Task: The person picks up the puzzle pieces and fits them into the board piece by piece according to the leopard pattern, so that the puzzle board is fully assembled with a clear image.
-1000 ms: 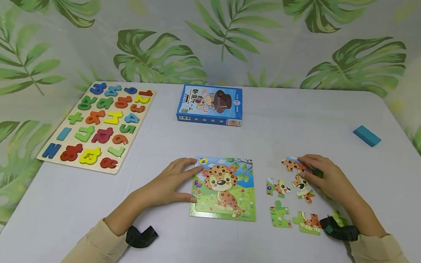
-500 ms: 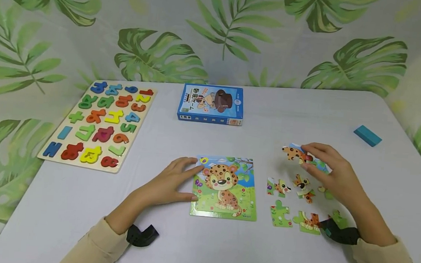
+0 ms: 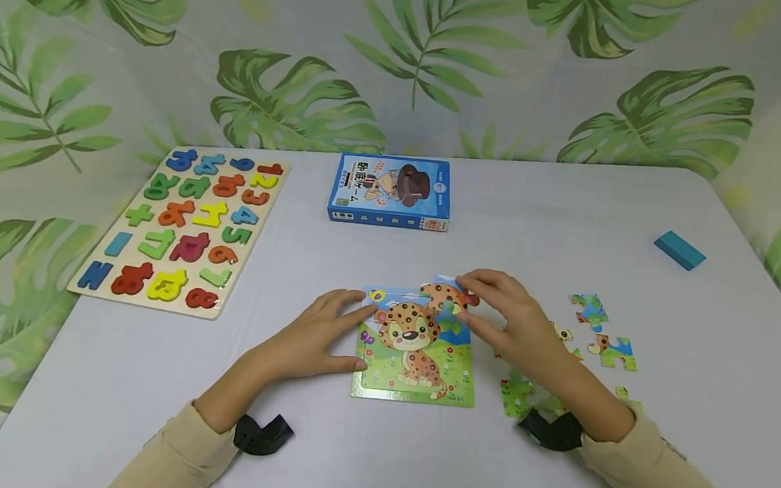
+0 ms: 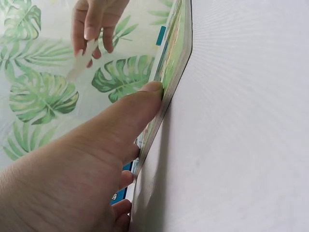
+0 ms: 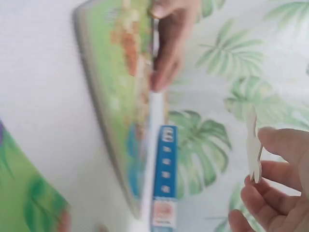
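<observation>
The left hand (image 3: pixel 309 337), its fingers spread, touches the left edge of the leopard board (image 3: pixel 381 379), well apart from the tabletop's (image 3: pixel 568 226) back edge. The right hand (image 3: pixel 517 321) pinches a puzzle piece (image 3: pixel 443 296) over the board's far right corner, partly hiding it; the right forearm (image 3: pixel 600 402) covers some loose pieces (image 3: pixel 611 349).

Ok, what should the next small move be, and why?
Probably lower the puzzle piece toward the picture board: the right hand pinches it, the head view shows it overlapping the board's upper right, yet the wrist views show it raised clear. The left hand touches the board's left edge, perhaps steadying it.
</observation>
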The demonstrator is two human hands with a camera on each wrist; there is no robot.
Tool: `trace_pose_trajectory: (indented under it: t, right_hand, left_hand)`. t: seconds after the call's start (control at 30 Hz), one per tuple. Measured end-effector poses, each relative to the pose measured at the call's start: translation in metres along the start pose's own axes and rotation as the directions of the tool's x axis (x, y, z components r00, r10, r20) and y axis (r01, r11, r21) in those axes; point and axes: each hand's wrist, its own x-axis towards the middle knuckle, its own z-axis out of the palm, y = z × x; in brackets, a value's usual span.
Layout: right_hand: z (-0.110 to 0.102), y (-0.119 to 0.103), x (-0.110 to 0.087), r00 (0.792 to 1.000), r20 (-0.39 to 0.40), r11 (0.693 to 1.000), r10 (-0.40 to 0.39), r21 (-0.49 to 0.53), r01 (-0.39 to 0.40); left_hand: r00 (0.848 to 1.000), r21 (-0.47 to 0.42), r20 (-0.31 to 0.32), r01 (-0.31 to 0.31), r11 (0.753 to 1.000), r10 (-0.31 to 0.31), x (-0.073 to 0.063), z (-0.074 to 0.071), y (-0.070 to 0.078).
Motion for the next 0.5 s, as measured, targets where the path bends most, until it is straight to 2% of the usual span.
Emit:
trace_pose_trajectory:
  t: [0.23, 0.33, 0.5]
  right_hand:
    - [0.033, 0.005, 0.01, 0.984, 0.146, 0.995, 0.099, -0.022, -0.096]
    - [0.04, 0.008, 0.012, 0.972, 0.192, 0.991, 0.136, -0.042, -0.13]
    - [0.047, 0.013, 0.014, 0.958, 0.234, 0.986, 0.165, -0.075, -0.151]
  left_hand:
    - [1.0, -0.001, 0.001, -0.003, 1.0, 0.003, 0.0, -0.001, 0.002]
    - [1.0, 0.008, -0.004, -0.003, 1.0, 0.003, 0.001, -0.001, 0.003]
    - [0.999, 0.031, -0.026, -0.039, 0.999, 0.04, 0.005, 0.001, 0.006]
